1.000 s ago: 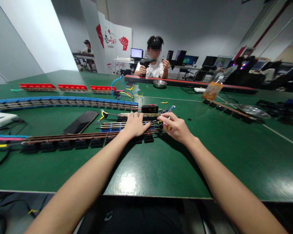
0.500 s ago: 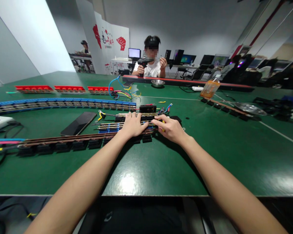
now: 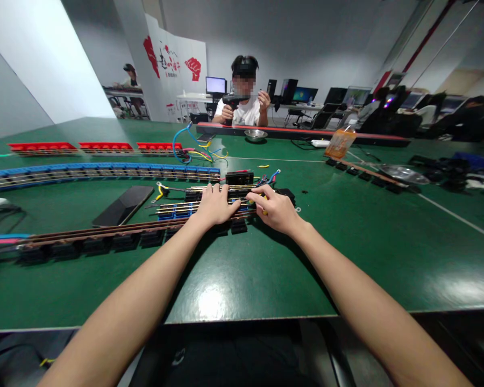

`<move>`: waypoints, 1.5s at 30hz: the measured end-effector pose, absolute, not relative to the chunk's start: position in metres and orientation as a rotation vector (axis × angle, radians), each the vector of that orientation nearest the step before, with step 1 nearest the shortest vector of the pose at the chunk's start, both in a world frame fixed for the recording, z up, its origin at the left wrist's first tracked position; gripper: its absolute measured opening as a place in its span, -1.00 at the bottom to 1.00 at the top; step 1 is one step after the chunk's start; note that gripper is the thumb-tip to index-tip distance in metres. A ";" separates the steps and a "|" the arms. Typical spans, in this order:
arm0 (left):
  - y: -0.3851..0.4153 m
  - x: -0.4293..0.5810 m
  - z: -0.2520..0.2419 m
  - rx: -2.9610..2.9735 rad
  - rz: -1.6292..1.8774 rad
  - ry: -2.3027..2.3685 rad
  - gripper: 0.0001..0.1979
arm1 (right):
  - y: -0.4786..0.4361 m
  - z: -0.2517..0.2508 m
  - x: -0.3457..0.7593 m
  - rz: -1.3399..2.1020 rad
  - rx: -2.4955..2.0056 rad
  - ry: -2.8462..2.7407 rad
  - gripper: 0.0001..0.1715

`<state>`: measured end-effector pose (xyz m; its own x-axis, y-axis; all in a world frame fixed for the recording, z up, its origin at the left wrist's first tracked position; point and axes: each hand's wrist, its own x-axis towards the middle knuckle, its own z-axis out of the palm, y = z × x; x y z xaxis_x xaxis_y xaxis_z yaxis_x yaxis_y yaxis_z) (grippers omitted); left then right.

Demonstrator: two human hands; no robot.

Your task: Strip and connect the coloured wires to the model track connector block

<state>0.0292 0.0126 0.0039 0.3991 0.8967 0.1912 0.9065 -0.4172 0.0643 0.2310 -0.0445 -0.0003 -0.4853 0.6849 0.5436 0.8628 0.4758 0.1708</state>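
Note:
My left hand (image 3: 216, 206) lies with fingers spread over a cluster of rail strips at the middle of the table. Brass-coloured rods run along these strips, some on a blue base (image 3: 177, 210) and some on black bases (image 3: 239, 195). Close by on the right, my right hand (image 3: 277, 210) is closed over the same strips, thumb and fingers bent together. Bits of yellow show at its fingers, but what it grips is mostly hidden. A long strip with brown bars (image 3: 105, 234) on black blocks passes below my left hand. Behind the fingers stands a small black block (image 3: 239, 178).
A black phone (image 3: 123, 206) lies left of my hands. Farther back are a curved blue strip (image 3: 105, 170) and red strips (image 3: 105, 146). A metal bowl (image 3: 255, 135), an orange-filled bottle (image 3: 341, 141) and a metal dish (image 3: 403, 174) stand beyond. A person (image 3: 244, 102) sits opposite holding a power tool.
The whole view has shifted, so the table's things appear slightly farther left. My left hand stays on the strips; my right fingers have shifted slightly and remain closed.

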 end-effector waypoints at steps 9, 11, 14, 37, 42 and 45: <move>0.014 0.029 0.001 -2.594 -0.351 -1.654 -0.34 | -0.047 0.006 0.231 -0.581 -1.283 -2.362 -0.49; 0.014 0.028 0.000 -2.591 -0.344 -1.646 -0.35 | -0.047 0.007 0.231 -0.567 -1.275 -2.382 -0.49; 0.014 0.028 0.001 -2.581 -0.324 -1.650 -0.34 | -0.047 0.007 0.231 -0.543 -1.248 -2.416 -0.50; 0.016 0.029 -0.001 -2.566 -0.323 -1.633 -0.32 | -0.050 0.013 0.231 -0.473 -1.272 -2.513 -0.41; 0.019 0.029 -0.003 -2.579 -0.326 -1.630 -0.32 | -0.051 0.011 0.230 -0.512 -1.307 -2.508 -0.41; 0.019 0.029 -0.004 -2.574 -0.333 -1.622 -0.33 | -0.051 0.010 0.229 -0.547 -1.328 -2.483 -0.45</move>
<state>0.0286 0.0192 -0.0040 0.4153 0.8813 0.2255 0.8988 -0.4357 0.0475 0.2291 -0.0513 0.0105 -0.5423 0.7350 0.4070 0.8380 0.5081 0.1990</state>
